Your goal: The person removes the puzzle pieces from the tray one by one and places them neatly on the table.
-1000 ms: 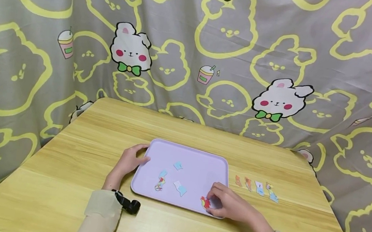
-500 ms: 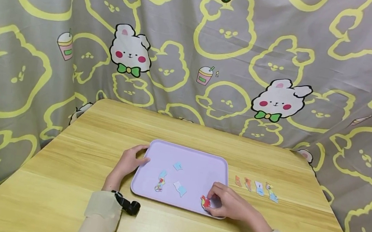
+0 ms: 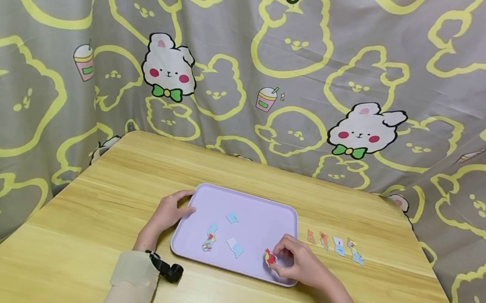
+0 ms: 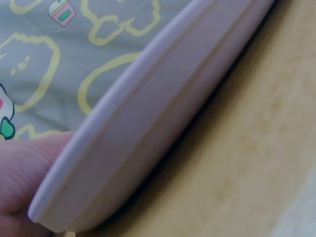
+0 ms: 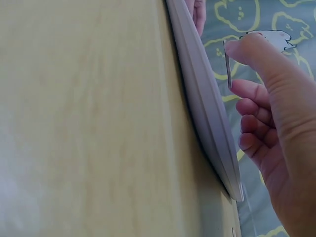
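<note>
A lilac tray lies on the table in the head view. At its left edge my left hand holds the rim, with the thumb over it. Above the tray's near right corner, my right hand pinches a red and yellow jigsaw puzzle piece between thumb and finger. The right wrist view shows this piece edge-on, raised clear of the tray. Several puzzle pieces lie in the tray: a light blue one, a white and blue one, and a joined strip at the left.
Right of the tray, a row of loose puzzle pieces lies on the wooden table, some orange, some blue. A grey curtain with yellow outlines hangs behind the table and along its sides.
My right hand has lifted the red and yellow puzzle piece a little from the tray and tilted it. The left hand has stayed at the tray's left edge.
</note>
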{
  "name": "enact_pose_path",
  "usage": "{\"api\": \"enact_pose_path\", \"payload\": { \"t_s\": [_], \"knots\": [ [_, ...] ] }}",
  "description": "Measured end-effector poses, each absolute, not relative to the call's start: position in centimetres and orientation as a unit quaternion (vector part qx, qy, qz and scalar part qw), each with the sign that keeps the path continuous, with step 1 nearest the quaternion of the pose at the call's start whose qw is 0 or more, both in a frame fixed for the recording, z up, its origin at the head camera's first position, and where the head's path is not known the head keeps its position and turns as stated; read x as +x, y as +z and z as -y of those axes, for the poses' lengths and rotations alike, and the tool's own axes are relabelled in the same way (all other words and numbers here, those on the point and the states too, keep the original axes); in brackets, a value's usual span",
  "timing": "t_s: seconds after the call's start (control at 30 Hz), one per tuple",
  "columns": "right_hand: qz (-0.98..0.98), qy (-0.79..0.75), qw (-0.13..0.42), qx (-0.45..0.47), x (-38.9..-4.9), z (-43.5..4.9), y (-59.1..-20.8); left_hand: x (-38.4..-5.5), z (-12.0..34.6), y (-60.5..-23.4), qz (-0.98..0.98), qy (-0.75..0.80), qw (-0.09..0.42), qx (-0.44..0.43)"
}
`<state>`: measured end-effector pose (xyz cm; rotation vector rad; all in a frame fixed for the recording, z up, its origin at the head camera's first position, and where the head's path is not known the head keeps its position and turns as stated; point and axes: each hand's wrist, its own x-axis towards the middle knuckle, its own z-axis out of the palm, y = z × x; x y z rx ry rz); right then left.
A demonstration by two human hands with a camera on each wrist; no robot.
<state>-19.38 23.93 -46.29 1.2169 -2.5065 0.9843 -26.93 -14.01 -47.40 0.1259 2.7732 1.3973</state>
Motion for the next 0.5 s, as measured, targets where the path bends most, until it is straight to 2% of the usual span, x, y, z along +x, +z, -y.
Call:
{"api": "enact_pose_path", "payload": {
  "t_s": [0.5],
  "knots": [
    [0.852,0.326,0.104,0.397,-19.25,-24.94,-46.29,-26.89,13.90,-47.39,-0.894,0.445,0.015,0.039]
  ]
}}
